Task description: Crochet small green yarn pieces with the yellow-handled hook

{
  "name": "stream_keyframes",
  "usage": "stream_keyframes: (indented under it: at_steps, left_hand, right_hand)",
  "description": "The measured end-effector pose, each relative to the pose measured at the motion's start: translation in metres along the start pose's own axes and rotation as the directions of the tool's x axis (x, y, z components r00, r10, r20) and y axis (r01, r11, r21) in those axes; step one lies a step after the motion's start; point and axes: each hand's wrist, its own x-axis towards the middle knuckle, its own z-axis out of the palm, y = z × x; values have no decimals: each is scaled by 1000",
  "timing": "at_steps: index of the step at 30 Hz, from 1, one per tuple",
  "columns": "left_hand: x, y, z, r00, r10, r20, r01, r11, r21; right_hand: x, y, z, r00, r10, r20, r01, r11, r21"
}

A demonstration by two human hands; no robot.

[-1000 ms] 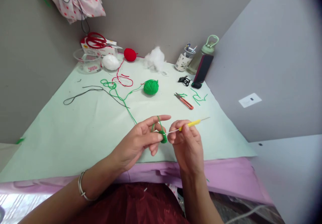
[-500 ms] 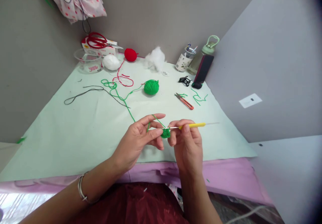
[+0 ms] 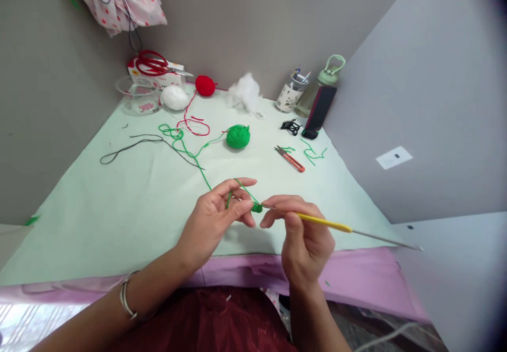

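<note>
Between thumb and fingers, my left hand [image 3: 219, 209] pinches a small green crochet piece [image 3: 257, 207]. Green yarn runs over its raised index finger and back to the green yarn ball [image 3: 238, 136] on the table. My right hand [image 3: 307, 233] grips the yellow handle of a crochet hook [image 3: 325, 222]. The hook's thin metal tip reaches the right edge of the green piece, while its other metal end points out to the right. My left fingers partly hide the crochet piece.
Orange thread snips [image 3: 291, 159], green yarn scraps [image 3: 313, 154] and a black claw clip [image 3: 291, 126] lie beyond my right hand. A dark cord [image 3: 150, 140] lies at left. Farther back are a red yarn ball [image 3: 205, 86], white stuffing [image 3: 244, 93], red scissors [image 3: 152, 63] and a bottle [image 3: 317, 93].
My right hand has shifted right and slightly down, drawing the hook back and tilting its rear end downward. My left hand and the green piece have moved slightly left.
</note>
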Motion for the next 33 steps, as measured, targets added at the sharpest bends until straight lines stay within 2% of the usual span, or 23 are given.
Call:
stream_keyframes:
  at_steps: [2, 5, 7, 8, 9, 11, 13, 15, 16, 19, 22, 24, 26, 28, 30, 33]
  left_hand:
    - [0, -1, 1, 1000, 20, -23, -20, 1000, 12]
    - [-1, -2, 4, 999, 9, -40, -12, 998, -63]
    - [0, -1, 5, 998, -55, -19, 51, 986, -161]
    - [0, -1, 4, 994, -111, 10, 110, 972, -209]
    - [1, 0, 2, 985, -169, 40, 174, 952, -252]
    - [2, 3, -1, 964, -253, 84, 267, 912, -312]
    - [3, 6, -4, 967, -243, 74, 254, 907, -337]
    - [4, 8, -5, 980, -190, 61, 200, 925, -324]
    - [3, 8, -5, 983, -168, 71, 182, 935, -305]
    - [2, 5, -1, 990, -119, 74, 133, 965, -227]
    - [1, 0, 3, 998, -64, 7, 65, 984, -166]
    - [2, -3, 2, 996, -93, 9, 93, 977, -193]
    - [5, -3, 0, 982, -179, 59, 188, 946, -265]
    - [7, -2, -3, 968, -236, 89, 252, 911, -327]
    - [8, 1, -5, 972, -226, 69, 236, 908, -345]
    - [6, 3, -3, 987, -157, 33, 160, 946, -281]
  right_hand:
    - [-2, 2, 0, 991, -125, 46, 131, 982, -137]
    - [-10, 9, 3, 957, -267, 109, 288, 864, -413]
    - [-14, 13, 6, 937, -324, 132, 343, 780, -523]
    - [-15, 14, 7, 932, -340, 125, 353, 774, -525]
    - [-15, 15, 7, 936, -336, 103, 342, 804, -486]
    - [-11, 14, 7, 972, -235, 12, 226, 921, -318]
    - [-4, 12, 7, 996, -53, -75, 48, 996, -70]
    - [2, 11, 8, 993, 77, -86, -65, 989, 132]
    - [4, 10, 8, 992, 103, -76, -88, 979, 182]
    - [4, 10, 12, 994, 103, -47, -96, 986, 133]
    - [-3, 12, 14, 999, -10, -44, 7, 998, -68]
    - [-8, 13, 12, 986, -165, -6, 159, 960, -230]
    - [-9, 13, 10, 968, -249, 31, 246, 918, -311]
    - [-5, 12, 7, 985, -172, -30, 160, 958, -237]
    - [0, 11, 7, 994, 2, -110, -5, 999, -32]
    - [5, 10, 8, 987, 151, -61, -137, 972, 190]
